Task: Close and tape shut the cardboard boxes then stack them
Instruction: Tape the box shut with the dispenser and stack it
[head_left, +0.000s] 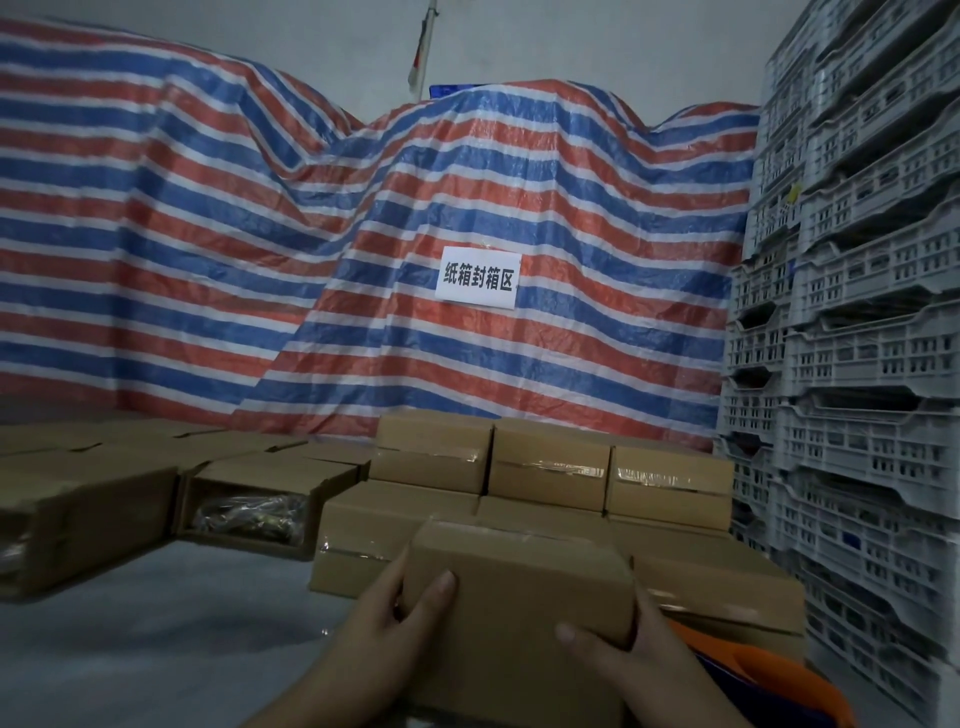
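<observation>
I hold a closed brown cardboard box (519, 582) in front of me with both hands. My left hand (395, 613) grips its left end, thumb lying on the near face. My right hand (623, 644) grips the right end, thumb on the near face too. Behind the held box stands a stack of taped boxes (550, 467) in two layers, with clear tape across their fronts. To the left, several boxes lie with flaps open (249, 499), one showing bagged metal parts inside.
A red, white and blue striped tarp (363, 260) with a white paper sign (477, 278) hangs behind the boxes. Stacked grey plastic crates (857, 364) rise at the right. An orange object (769, 675) lies at the lower right. Grey floor (156, 649) spreads at the lower left.
</observation>
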